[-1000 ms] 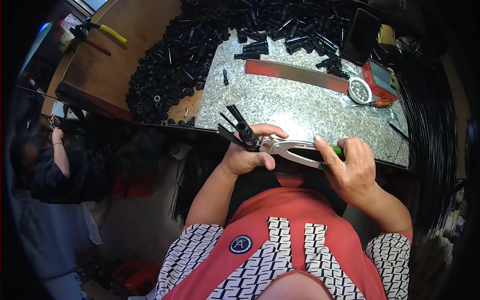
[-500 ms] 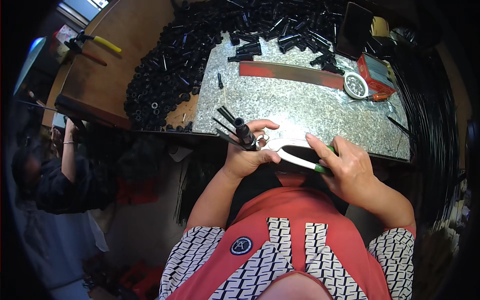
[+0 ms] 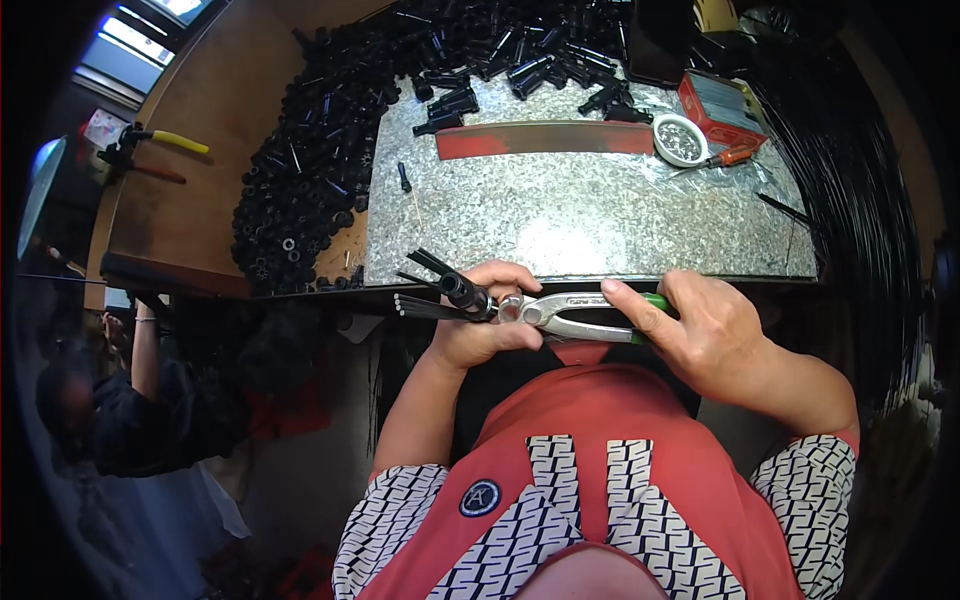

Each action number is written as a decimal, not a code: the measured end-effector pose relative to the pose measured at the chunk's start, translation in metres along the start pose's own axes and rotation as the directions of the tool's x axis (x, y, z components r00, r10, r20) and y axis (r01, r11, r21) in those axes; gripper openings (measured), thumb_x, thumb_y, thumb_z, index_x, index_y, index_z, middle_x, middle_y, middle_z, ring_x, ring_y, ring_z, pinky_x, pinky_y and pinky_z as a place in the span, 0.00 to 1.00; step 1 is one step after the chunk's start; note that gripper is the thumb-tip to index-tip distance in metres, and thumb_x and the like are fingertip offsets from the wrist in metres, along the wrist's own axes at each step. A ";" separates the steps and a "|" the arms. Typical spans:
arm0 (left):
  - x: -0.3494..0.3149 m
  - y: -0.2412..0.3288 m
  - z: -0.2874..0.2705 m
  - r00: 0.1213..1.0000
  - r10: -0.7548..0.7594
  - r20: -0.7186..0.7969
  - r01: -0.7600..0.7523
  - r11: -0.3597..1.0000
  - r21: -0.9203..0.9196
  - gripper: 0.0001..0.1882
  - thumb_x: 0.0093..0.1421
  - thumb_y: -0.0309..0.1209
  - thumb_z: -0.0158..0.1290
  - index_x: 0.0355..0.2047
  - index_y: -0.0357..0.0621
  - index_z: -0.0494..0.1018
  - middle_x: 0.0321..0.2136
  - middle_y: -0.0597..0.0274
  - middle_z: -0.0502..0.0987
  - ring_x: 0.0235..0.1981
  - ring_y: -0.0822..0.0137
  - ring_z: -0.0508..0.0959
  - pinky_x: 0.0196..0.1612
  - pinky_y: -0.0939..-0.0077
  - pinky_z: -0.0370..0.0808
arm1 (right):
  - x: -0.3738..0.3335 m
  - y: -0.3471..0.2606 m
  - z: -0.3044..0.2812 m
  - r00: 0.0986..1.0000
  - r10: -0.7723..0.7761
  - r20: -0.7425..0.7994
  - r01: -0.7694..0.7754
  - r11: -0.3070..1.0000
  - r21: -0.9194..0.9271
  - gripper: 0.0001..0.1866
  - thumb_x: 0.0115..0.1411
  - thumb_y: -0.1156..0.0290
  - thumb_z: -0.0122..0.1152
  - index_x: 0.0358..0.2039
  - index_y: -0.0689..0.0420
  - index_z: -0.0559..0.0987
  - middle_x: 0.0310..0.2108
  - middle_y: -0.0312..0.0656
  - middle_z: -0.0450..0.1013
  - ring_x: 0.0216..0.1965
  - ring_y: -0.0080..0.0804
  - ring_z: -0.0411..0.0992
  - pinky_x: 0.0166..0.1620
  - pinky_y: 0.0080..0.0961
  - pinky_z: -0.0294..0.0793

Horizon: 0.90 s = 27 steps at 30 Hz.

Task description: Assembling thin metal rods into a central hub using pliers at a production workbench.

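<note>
In my left hand is a black tubular plastic part, gripped with several thin black rods that stick out to the left. My right hand is closed round the green grips of metal end-cutting pincers. The jaws of the pincers meet the near end of the black part, between my left thumb and forefinger; what they bite on there is partly hidden. Both hands are just in front of the bench's near edge.
On the speckled bench top lie a red-and-grey strip, a white bowl of small metal bits, a red box and an orange-handled screwdriver. Heaped black parts fill the back left; long black rods hang at right. Another person sits left.
The black part and its rods have tipped over toward the left. The pincers have turned to lie more level, their jaws still at the part. The whole view has shifted somewhat.
</note>
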<state>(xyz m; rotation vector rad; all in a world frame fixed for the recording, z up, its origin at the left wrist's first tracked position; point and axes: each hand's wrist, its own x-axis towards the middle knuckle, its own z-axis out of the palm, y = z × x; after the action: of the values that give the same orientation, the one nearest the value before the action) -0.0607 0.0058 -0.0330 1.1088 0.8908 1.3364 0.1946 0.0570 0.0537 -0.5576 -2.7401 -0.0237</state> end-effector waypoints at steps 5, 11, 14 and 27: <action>-0.001 -0.002 -0.006 1.000 0.030 0.010 -0.031 0.991 0.134 0.20 0.47 0.33 0.66 0.34 0.35 0.72 0.27 0.63 0.76 0.25 0.78 0.73 0.29 0.87 0.68 | 0.000 -0.005 0.000 1.000 -0.020 -0.005 0.020 0.995 -0.101 0.31 0.48 0.75 0.56 0.57 0.51 0.72 0.21 0.37 0.57 0.20 0.28 0.61 0.20 0.23 0.61; -0.001 -0.003 -0.001 1.000 -0.026 -0.004 0.027 0.978 0.207 0.20 0.47 0.36 0.65 0.34 0.35 0.72 0.25 0.64 0.75 0.23 0.80 0.70 0.26 0.88 0.64 | -0.003 -0.003 0.003 0.998 0.038 0.056 -0.038 0.999 0.005 0.33 0.47 0.76 0.59 0.57 0.52 0.71 0.23 0.40 0.61 0.22 0.31 0.65 0.23 0.25 0.65; 0.000 -0.005 -0.001 0.998 0.062 -0.032 -0.055 0.983 0.177 0.31 0.47 0.45 0.67 0.39 0.33 0.70 0.19 0.69 0.71 0.19 0.80 0.67 0.22 0.87 0.61 | 0.005 0.007 0.000 0.957 0.115 0.266 -0.198 0.929 0.312 0.35 0.47 0.75 0.64 0.59 0.51 0.69 0.25 0.43 0.64 0.25 0.36 0.68 0.27 0.31 0.69; -0.001 0.045 -0.053 0.859 0.270 -0.435 -0.432 0.838 -0.333 0.49 0.46 0.78 0.31 0.43 0.43 0.67 0.07 0.74 0.52 0.07 0.78 0.51 0.14 0.84 0.51 | -0.022 0.040 0.051 0.934 0.315 -0.168 -0.323 0.946 -0.020 0.27 0.46 0.76 0.67 0.49 0.59 0.72 0.42 0.52 0.68 0.42 0.52 0.68 0.45 0.42 0.69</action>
<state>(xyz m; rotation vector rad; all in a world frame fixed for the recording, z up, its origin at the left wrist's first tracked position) -0.1241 0.0059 -0.0046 0.7059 0.6217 1.9960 0.2120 0.0895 -0.0038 -0.9640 -2.4660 -0.0526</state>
